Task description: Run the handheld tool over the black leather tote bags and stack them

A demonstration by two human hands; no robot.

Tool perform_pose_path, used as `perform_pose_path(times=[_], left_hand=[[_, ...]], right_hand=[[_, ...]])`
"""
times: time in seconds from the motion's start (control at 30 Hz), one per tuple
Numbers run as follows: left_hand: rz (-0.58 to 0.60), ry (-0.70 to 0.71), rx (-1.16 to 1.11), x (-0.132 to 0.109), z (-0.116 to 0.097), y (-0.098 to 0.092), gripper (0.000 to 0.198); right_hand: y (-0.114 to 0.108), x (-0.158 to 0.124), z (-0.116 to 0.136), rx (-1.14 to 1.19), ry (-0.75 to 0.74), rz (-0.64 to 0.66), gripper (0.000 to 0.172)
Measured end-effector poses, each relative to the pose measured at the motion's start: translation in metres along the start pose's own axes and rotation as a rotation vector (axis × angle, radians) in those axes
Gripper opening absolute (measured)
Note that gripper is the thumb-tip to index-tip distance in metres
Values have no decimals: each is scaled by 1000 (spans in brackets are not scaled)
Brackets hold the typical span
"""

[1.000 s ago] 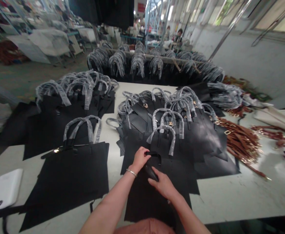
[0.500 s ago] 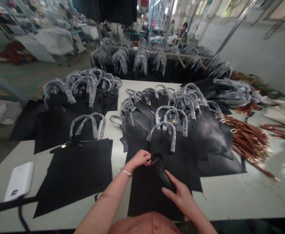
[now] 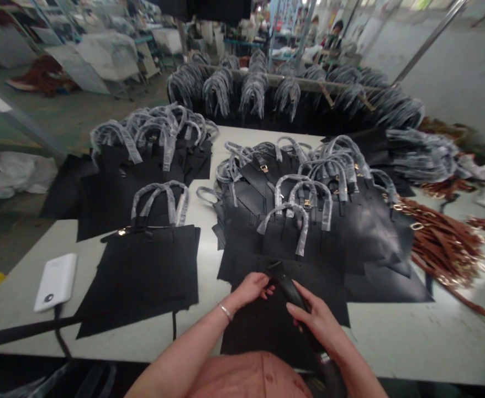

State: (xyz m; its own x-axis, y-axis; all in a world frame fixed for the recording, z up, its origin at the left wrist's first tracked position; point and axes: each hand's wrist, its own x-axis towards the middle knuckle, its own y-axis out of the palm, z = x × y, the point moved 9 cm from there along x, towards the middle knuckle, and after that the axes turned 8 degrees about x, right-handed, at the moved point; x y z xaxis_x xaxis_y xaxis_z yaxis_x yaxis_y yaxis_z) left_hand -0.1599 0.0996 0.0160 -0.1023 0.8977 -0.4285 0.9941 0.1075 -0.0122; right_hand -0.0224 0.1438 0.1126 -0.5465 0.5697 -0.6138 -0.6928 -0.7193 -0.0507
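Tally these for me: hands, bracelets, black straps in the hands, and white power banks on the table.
Hands: 2 (left hand, right hand)
Silver bracelet: 1
Black strap: 1
White power bank: 1
Total: 5

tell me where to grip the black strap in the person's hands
Grip the black strap along its straight middle, coming from above and the right, where the right hand is: it is narrow and flat, so fingers close across its edges, clear of the metal fitting near the lower end.
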Motion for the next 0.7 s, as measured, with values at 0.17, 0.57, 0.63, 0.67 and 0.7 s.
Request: perform_pose_path(times=[0.17,0.57,0.63,0.67,0.7], left_hand=[[-133,315,490,-31,-4,16,24],[-170,410,726,-28,19,27,24],[-178,384,730,-26,24,26,25],[-173,382,733,-25,27,27,25],[-172,390,731,-24,30,27,26]], right_hand=[[27,31,14,-200,-79,62,71],[92,98,39,-529,-139,116,60],[106,101,47,-564,-153,110,61],[114,102,51,-581,-159,105,63],[121,101,55,-595,-167,100,65]])
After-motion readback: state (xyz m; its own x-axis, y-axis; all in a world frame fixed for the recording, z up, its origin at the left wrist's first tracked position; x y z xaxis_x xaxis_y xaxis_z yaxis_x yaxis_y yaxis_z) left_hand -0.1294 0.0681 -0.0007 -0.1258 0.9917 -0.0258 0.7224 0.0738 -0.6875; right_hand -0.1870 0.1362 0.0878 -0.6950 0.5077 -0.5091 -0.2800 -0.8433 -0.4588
